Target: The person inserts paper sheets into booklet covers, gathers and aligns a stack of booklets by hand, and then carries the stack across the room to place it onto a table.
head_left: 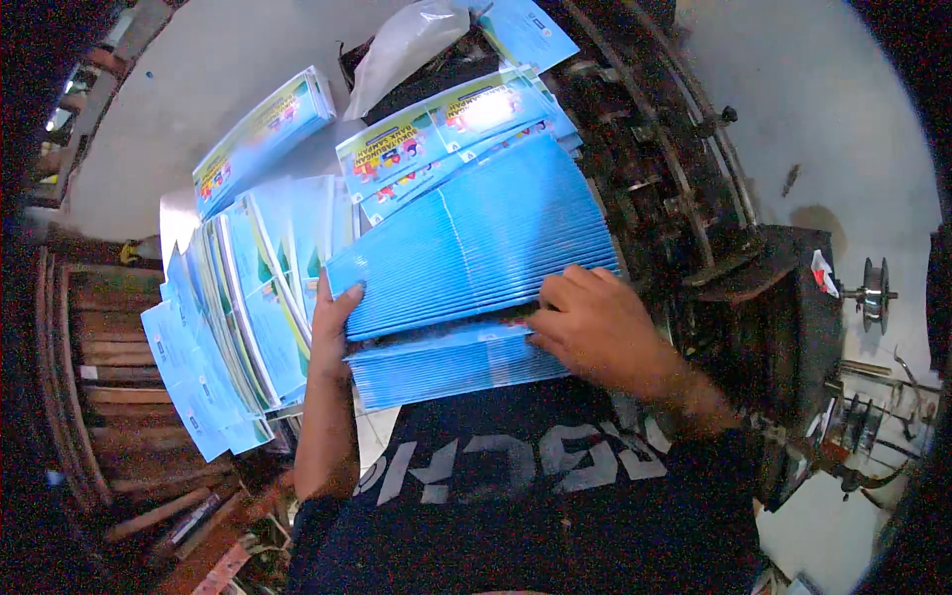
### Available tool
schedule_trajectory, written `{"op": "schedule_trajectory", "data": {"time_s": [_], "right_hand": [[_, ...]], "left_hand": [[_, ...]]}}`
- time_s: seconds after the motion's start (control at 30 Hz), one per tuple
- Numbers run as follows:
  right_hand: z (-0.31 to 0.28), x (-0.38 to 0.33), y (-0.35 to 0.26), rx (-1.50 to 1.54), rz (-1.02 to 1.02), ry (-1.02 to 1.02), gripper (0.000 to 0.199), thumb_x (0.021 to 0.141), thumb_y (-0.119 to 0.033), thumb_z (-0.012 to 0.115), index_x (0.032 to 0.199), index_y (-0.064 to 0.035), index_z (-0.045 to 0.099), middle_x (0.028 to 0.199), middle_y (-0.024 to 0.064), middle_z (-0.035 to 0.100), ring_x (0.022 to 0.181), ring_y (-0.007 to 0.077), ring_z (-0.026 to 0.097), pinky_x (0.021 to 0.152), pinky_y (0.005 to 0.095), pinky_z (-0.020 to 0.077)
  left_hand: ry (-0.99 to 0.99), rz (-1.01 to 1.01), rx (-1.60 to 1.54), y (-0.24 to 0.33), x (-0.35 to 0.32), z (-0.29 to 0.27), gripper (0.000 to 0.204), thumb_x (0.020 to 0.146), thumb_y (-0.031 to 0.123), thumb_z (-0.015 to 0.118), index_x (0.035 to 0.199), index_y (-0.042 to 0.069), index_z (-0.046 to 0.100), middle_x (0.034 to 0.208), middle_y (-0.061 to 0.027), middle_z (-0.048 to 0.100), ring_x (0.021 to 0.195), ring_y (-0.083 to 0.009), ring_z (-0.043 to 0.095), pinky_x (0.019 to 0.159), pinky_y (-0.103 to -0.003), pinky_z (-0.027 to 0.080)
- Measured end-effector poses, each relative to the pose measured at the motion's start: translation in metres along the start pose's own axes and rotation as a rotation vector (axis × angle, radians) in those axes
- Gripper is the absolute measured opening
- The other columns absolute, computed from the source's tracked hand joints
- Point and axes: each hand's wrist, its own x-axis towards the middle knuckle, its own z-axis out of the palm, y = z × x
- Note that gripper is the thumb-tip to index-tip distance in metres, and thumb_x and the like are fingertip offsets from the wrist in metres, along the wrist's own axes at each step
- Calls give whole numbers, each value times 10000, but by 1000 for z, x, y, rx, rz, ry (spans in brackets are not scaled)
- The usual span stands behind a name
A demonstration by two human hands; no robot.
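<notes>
A large fanned stack of blue booklets (476,238) lies before me, its many edges stepped toward my body. My left hand (333,322) is closed round the left end of this stack, thumb on top and most fingers hidden beneath. At the near right edge, my right hand (595,322) has its fingers curled in a pinch against the booklet edges. A dark gap separates the fanned stack from a lower row of blue booklets (451,365), which sits close to my shirt. How many booklets the right fingers hold is hidden.
Printed booklets with colourful covers (397,154) lie behind the fanned stack. More booklets (263,288) spread at the left, and another pile (268,139) stands beyond them. A whitish plastic bag (407,55) is at the back. Dark machinery (654,149) borders the right; a wooden rack (119,367) stands left.
</notes>
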Motion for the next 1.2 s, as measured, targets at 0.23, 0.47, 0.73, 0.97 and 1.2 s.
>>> {"op": "schedule_trajectory", "data": {"time_s": [0.23,0.47,0.73,0.97,1.2], "right_hand": [[-63,21,32,-72,52,312,184,773,-113,635,952,-119,679,936,81,688,856,235,663,753,375,486],[-23,116,113,-143,-117,445,265,810,-120,585,1059,-58,651,1069,112,657,983,306,612,865,378,471],[-26,46,64,167,67,377,255,824,-164,615,1045,-42,648,1020,152,637,975,333,582,881,407,459],[-7,-20,22,204,40,187,210,742,-163,697,899,-42,629,873,117,612,851,306,587,787,413,473],[2,-34,10,224,53,47,442,656,-207,757,1029,-71,562,962,92,552,934,292,541,842,398,451]], "left_hand": [[69,-37,39,-11,-8,-10,602,786,171,675,1298,42,386,1129,-124,571,980,-218,589,838,-355,500],[-11,-12,7,2,-17,11,576,778,156,660,1276,33,398,1103,-122,565,997,-214,568,845,-347,487],[50,6,21,-4,-10,3,587,759,170,639,1276,20,404,1074,-133,581,933,-230,602,807,-339,511],[62,-1,-30,2,-12,16,612,762,175,636,1297,23,382,1094,-138,569,960,-241,593,823,-358,512],[42,-10,-1,0,-9,13,609,772,171,630,1305,24,375,1107,-139,557,950,-245,593,829,-349,505]]}}
